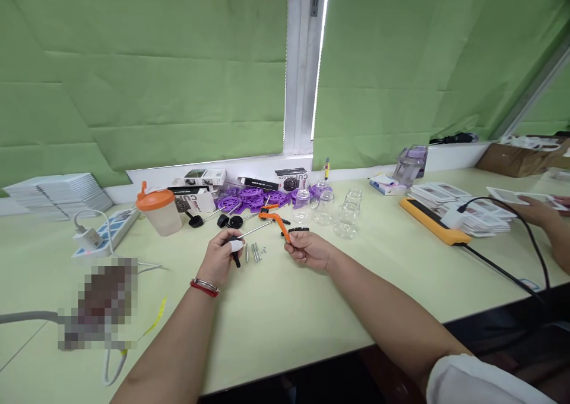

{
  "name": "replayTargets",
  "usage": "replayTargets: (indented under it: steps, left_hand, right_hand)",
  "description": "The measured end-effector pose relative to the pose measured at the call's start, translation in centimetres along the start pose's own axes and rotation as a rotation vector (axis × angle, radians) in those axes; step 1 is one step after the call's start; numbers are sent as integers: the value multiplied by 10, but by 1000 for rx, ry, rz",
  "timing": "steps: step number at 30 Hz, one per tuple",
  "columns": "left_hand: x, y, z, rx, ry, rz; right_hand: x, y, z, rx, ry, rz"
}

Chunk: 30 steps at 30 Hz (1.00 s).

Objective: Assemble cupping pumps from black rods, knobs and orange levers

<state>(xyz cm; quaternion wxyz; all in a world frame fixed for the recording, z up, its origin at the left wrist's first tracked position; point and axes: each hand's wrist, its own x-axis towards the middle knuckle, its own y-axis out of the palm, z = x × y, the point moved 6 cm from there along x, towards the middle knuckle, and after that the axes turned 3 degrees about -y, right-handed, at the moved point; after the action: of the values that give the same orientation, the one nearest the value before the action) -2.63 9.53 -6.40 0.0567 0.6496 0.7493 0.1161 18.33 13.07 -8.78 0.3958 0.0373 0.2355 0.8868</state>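
Note:
My left hand is closed around a thin metal rod with a black end; the rod points up and to the right. White tape or a cover wraps one of its fingers. In my right hand is an orange bent plastic piece, pinched at its lower end and slanting up to the left. The rod's tip lies near the orange piece; whether they touch I cannot tell. Several metal pins and small bits lie between my hands. Behind are black discs and a row of small black pieces.
Purple plastic parts are heaped by the wall near cup holder boxes. Clear containers stand right of them, an orange-lidded cup left. A yellow power strip lies rightward, beside another person's hand and stacked white cards.

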Motion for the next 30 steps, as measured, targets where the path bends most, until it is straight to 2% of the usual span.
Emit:
replayTargets:
  steps: [4,14,23,27,30]
  left_hand:
    - [-2,7,5,20,-18,83]
    - [-12,24,2,56,11,243]
    - [-22,40,0,165,3,321]
    - [-24,45,-2,34,-36,356]
    - [-23,45,-1,-68,-81,323]
  right_hand:
    - [0,1,-6,-52,66,107]
    - [-3,13,-17,-115,112,241]
    - [-3,20,-24,-154,151,254]
    - [-4,18,-26,-128,200,219]
    - [-4,16,-27,-128,219,184]
